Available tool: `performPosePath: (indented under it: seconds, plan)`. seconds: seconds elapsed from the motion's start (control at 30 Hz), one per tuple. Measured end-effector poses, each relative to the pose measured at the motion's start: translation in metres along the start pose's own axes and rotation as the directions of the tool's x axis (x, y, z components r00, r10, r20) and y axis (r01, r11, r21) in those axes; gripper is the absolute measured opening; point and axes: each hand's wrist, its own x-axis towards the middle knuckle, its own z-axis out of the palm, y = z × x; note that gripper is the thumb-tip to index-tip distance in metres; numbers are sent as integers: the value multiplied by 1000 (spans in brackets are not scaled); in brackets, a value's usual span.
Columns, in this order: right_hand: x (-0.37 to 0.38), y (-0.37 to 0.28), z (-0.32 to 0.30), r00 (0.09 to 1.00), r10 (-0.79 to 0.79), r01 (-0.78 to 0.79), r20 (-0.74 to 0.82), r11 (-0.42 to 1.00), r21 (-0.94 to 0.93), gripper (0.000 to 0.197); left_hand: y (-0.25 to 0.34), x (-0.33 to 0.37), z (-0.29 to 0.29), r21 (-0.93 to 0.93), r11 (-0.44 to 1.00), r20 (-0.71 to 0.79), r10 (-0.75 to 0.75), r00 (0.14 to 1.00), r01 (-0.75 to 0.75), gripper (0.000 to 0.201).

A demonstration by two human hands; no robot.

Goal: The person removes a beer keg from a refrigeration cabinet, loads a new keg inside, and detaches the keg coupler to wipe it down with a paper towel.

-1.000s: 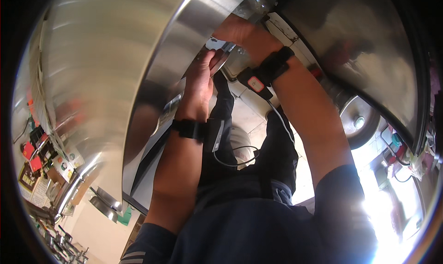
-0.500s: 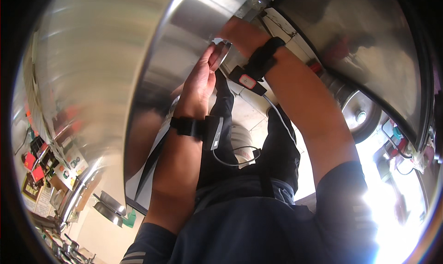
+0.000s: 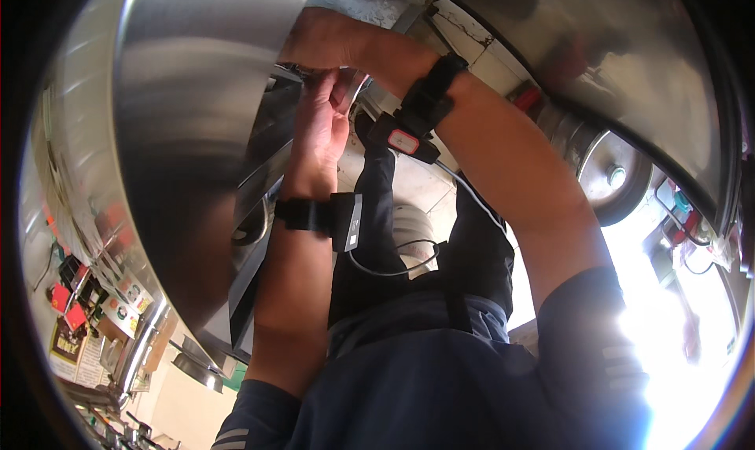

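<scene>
The brushed stainless-steel panel (image 3: 200, 120) stands on the person's left, its right-hand edge beside both hands. At the upper part of that edge, the right hand (image 3: 318, 40) reaches across from the right, bent at the wrist; its fingertips are hidden, so whether they grasp the panel cannot be told. The left hand (image 3: 318, 132) is raised just below the right hand, near the same panel edge, with its fingers bent against a thin shiny strip (image 3: 358, 87); whether they grip it or merely touch it cannot be made out. A black wristband (image 3: 303, 214) on the left forearm, right of the panel, carries a small box with a looping cable (image 3: 393, 273). A second black strap (image 3: 431, 88), farther right of the panel, bears a box with a red-outlined label (image 3: 404, 142). Well right of the panel are a round metal lid (image 3: 617, 175) and a dark glossy panel (image 3: 598, 49). Nearer to the steel panel, on its right, a pale ribbed container (image 3: 410, 228) shows between the trouser legs (image 3: 377, 202). Below the steel panel hangs a metal pan (image 3: 197, 370).
</scene>
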Motion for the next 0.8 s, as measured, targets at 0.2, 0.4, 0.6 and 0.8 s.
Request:
performPosePath:
  seconds: [0.2, 0.4, 0.6, 0.8]
  plan:
    - [-29, -28, -13, 980, -186, 152, -73, 931, -332, 59, -7, -7, 16, 13, 991, -24, 134, 991, -133, 29]
    - [-16, -11, -4, 967, -74, -4, -243, 952, -305, 56, 15, -9, 18, 182, 982, -153, 73, 986, -45, 25]
    - [-11, -24, 3, 974, -88, -21, -209, 883, -470, 50, 15, 26, -49, -37, 999, 459, 22, 888, -6, 13]
    - [-2, -23, -6, 985, 16, -87, -173, 906, -414, 63, 18, -7, 26, 171, 984, -44, -34, 998, 41, 21]
